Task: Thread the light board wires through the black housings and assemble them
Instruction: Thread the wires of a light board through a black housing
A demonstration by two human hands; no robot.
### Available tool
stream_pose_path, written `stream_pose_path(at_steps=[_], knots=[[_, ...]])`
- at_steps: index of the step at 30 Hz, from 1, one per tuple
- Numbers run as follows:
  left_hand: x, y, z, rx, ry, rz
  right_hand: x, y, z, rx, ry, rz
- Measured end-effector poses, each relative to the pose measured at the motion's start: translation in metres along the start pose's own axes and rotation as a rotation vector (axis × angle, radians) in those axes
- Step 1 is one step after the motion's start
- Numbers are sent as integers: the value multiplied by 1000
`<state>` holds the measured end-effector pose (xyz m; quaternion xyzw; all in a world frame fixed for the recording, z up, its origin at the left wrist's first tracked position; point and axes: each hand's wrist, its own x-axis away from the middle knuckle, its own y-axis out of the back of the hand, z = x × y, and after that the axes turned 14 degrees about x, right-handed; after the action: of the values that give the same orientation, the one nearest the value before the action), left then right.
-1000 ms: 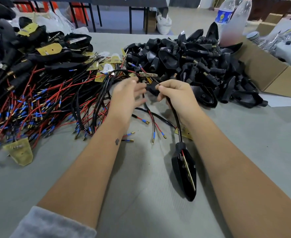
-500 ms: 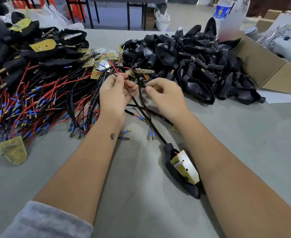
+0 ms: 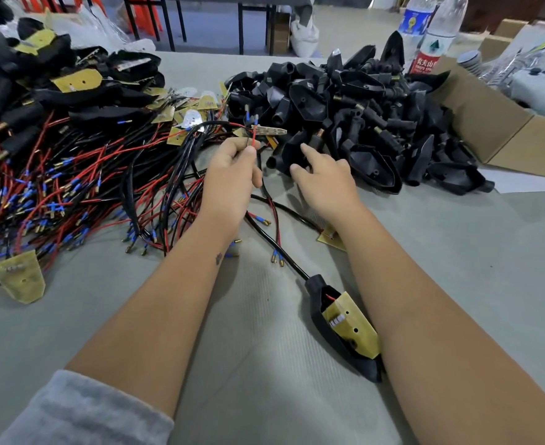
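Head view: left hand (image 3: 232, 178) pinching red wire (image 3: 253, 136), right hand (image 3: 324, 178) spread open at black housings (image 3: 345, 117).

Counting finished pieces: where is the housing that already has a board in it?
In the head view, the finished housing lies low and right of centre on the table, against the right forearm.

Matt grey ribbed cloth over the table (image 3: 264, 380). Dull black moulded plastic on the housings (image 3: 361, 123) heaped at upper right, faintly sheened on the curved faces. Yellow laminate with a flat finish on the light board (image 3: 353, 326) at lower centre. Glossy red and black plastic insulation on the wires (image 3: 72, 187) at left, tipped with blue sleeves and brassy metal. Plain brown cardboard for the box (image 3: 489, 123) at right. Clear glossy plastic bottles (image 3: 438, 30) at the top. Soft fleecy grey sleeve (image 3: 81, 412) at lower left.
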<state>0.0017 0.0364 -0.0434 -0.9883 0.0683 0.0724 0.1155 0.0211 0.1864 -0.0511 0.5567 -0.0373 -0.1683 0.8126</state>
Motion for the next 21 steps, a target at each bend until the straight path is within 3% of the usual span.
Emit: stream_pose_path(at_steps=[6,9,13,21], knots=[[4,-6,8,-208,-58,145,10,6,3,-509,-51,-154],[4,-5,10,-268,-70,181,17,10,4,-619,-39,-216],[6,-5,9,-334,-95,197,21,11,8,-745,-105,-183],[9,-5,4,-174,-115,112,22,7,14,-1162,-129,-43]])
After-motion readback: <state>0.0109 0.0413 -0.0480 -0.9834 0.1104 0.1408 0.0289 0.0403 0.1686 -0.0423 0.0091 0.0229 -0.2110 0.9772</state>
